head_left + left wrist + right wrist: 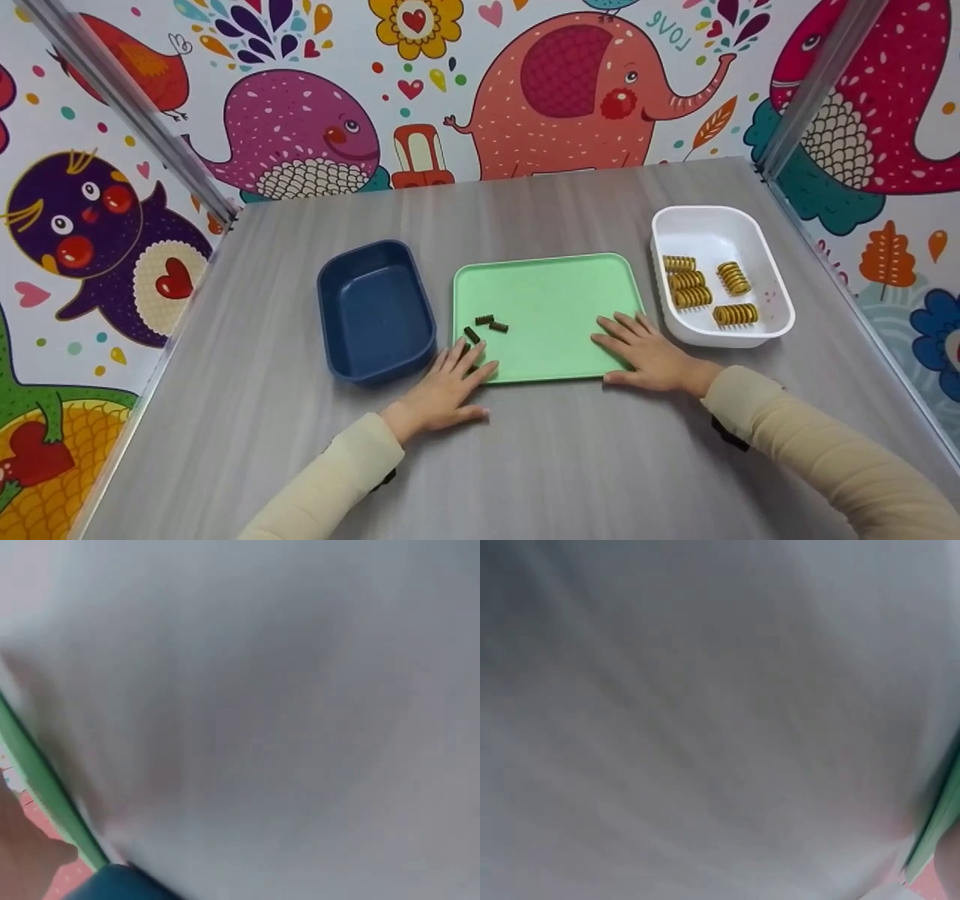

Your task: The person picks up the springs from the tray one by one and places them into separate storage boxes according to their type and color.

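Note:
A light green tray [555, 300] lies flat on the table between both hands. My left hand [442, 394] rests at its front left corner with straight, spread fingers. Several small dark brown ridged pieces [484, 320] lie loose on the tray's left side, some partly hidden under the left fingers. At the tray's front right corner, my right hand [651, 358] touches the edge with fingers spread. Neither hand grips anything. Only part of the left hand [26, 855] shows in the left wrist view, beside the tray's green edge [52, 787]; the right wrist view catches the opposite edge [936, 821].
A navy blue bin [379, 311] stands left of the tray. Right of it is a white bin [776, 304] with several ridged, golden-brown coil-shaped pieces [735, 313]. Cartoon-printed walls [420, 82] and metal posts [142, 120] bound the grey table [555, 465].

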### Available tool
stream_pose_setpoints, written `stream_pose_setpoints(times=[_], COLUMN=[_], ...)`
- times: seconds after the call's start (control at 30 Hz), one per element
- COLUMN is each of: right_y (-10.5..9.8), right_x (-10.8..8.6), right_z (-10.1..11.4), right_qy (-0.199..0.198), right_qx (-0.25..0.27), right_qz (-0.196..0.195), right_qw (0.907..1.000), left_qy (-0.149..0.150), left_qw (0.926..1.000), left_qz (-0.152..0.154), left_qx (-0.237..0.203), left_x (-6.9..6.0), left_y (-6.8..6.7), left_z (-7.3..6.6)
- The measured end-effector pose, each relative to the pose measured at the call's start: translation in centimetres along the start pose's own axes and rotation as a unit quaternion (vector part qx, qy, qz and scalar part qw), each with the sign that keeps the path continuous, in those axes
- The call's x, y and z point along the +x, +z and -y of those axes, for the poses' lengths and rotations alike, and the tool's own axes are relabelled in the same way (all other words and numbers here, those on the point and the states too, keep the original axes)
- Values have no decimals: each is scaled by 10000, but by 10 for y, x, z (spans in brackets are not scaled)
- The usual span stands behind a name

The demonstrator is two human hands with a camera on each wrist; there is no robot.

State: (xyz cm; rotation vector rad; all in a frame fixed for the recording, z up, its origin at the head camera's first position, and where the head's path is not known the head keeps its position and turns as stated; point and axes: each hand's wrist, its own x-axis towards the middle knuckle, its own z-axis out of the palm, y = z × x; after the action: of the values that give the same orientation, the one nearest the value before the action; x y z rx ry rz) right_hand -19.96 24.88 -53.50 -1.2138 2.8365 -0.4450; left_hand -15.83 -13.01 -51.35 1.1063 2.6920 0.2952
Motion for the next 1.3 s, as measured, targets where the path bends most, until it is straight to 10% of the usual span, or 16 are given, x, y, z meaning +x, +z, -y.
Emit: stream_pose_setpoints(times=[0.47,0.83,1.3], right_y=[-5,-4,0], right_x=[-23,-45,-38], right_z=[7,9,8], right_qy=[-14,81,6], right_qx=[-254,-171,174], right_qz=[235,206,53], right_qw=[9994,9996,9998], left_qy=[-243,-241,-882], left_qw=[9988,9893,9936], left_qz=[-324,-1414,-657], left_qx=[256,272,253], left_x=[1,16,57], left_y=[-23,-57,-79], left_z=[-3,-3,10])
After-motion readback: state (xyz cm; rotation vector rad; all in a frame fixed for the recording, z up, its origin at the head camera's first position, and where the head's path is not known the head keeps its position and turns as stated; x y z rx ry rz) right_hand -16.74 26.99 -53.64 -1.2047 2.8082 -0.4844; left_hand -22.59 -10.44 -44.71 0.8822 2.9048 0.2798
